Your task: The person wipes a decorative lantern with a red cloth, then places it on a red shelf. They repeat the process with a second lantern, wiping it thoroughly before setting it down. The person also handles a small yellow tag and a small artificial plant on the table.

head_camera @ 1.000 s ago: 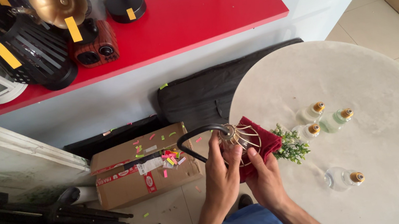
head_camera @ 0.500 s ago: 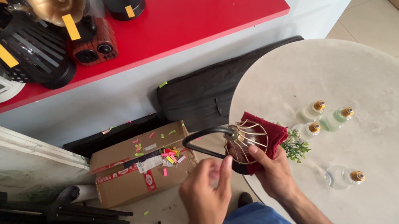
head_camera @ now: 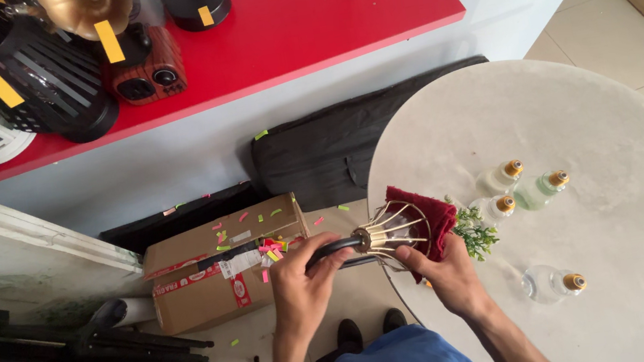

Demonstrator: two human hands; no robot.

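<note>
My left hand (head_camera: pixel 301 282) grips the black stem (head_camera: pixel 334 248) of a lamp whose gold wire cage (head_camera: pixel 399 232) points right, at the edge of the round marble table (head_camera: pixel 586 124). My right hand (head_camera: pixel 448 275) holds a dark red cloth (head_camera: pixel 434 221) against the cage's right side. A small green plant sprig (head_camera: pixel 476 232) lies just right of the cloth.
Several small corked glass bottles (head_camera: pixel 508 176) stand on the table. On the floor to the left lie a cardboard box (head_camera: pixel 215 265) with coloured paper bits and a black bag (head_camera: pixel 334 149). A red shelf (head_camera: pixel 297 14) above holds lanterns and a small radio. Black tripod legs (head_camera: pixel 67 351) lie lower left.
The lamp has been turned from upright in both hands to lying sideways. My left hand moved to its black stem, and my right hand now presses the cloth on the cage.
</note>
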